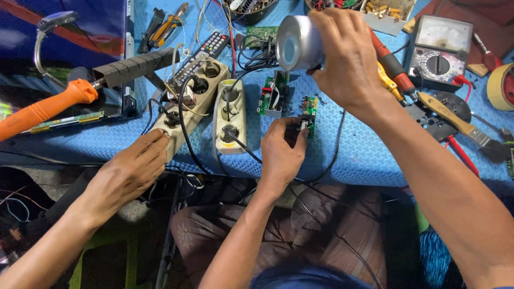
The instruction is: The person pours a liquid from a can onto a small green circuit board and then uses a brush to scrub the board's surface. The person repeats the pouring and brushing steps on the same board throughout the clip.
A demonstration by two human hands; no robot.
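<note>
Right hand [348,59], raised close to the lens at upper centre of the frame, is closed around a silver can [297,43] whose round end faces the viewer; a red-handled tool [393,64] runs behind the wrist, and whether the hand grips it too cannot be told. Beneath lies a blue foam mat [364,155] that covers the workbench. At lower left, another person's hand [128,171] rests with loosely curled fingers on the near end of a beige power strip [187,101], beside a second, shorter power strip [230,115]. At centre, the left hand [281,152] pinches a small green circuit board [308,115] between thumb and fingertips, holding it down on the mat just right of the strips. An orange-handled tool [43,109] lies at far left, a dial meter [439,51] at upper right, with a wooden-handled brush [455,120] just below it and a tape roll [500,85] at the right edge.
</note>
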